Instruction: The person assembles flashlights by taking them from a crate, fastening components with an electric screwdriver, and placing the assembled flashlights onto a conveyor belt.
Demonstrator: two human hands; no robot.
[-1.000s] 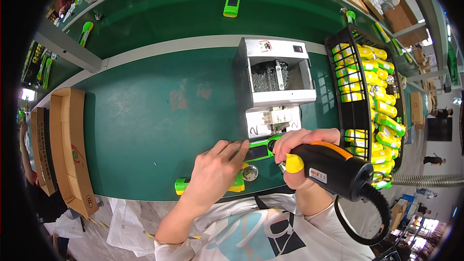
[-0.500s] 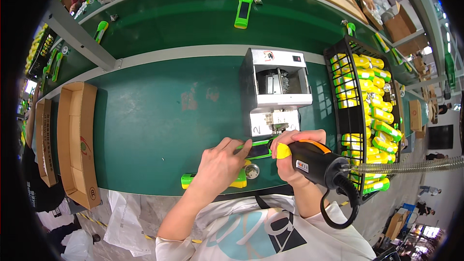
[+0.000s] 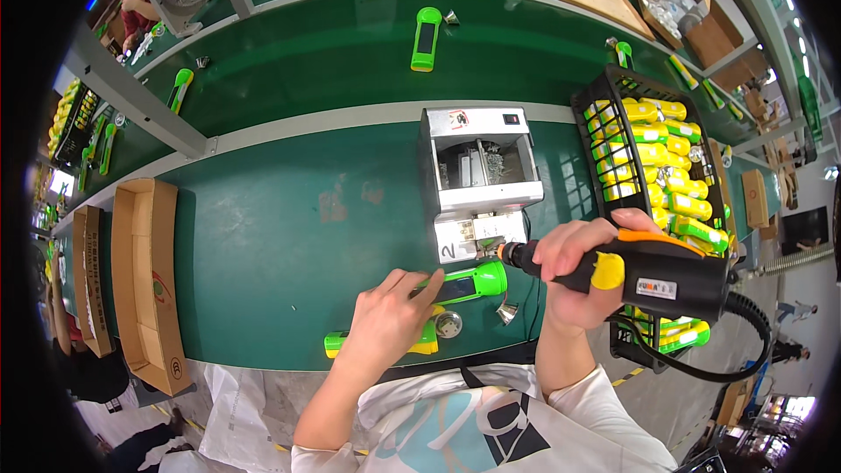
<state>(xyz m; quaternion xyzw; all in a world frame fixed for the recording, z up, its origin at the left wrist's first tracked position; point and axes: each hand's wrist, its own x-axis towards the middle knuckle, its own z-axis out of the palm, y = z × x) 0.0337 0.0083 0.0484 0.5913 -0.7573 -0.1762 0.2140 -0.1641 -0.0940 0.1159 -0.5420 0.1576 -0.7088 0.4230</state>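
My left hand rests on a green flashlight with a dark panel, its fingers holding it to the table near the front edge. In my right hand is a black electric screwdriver with orange and yellow parts, held level. Its tip points left at the front outlet of a silver screw feeder; whether they touch I cannot tell. Beneath my left wrist lies a second flashlight, yellow and green, partly hidden. A round reflector sits beside it, and a cone-shaped reflector lies by the first flashlight's head.
A black crate full of yellow-green flashlights stands at the right. Cardboard trays line the left end. Beyond the grey rail, another flashlight lies on the green belt surface. The screwdriver's cable loops by my right arm.
The screwdriver has moved away from the held flashlight, right and up to the feeder's outlet. The flashlight's head and the cone-shaped reflector now show. The whole view has shifted slightly.
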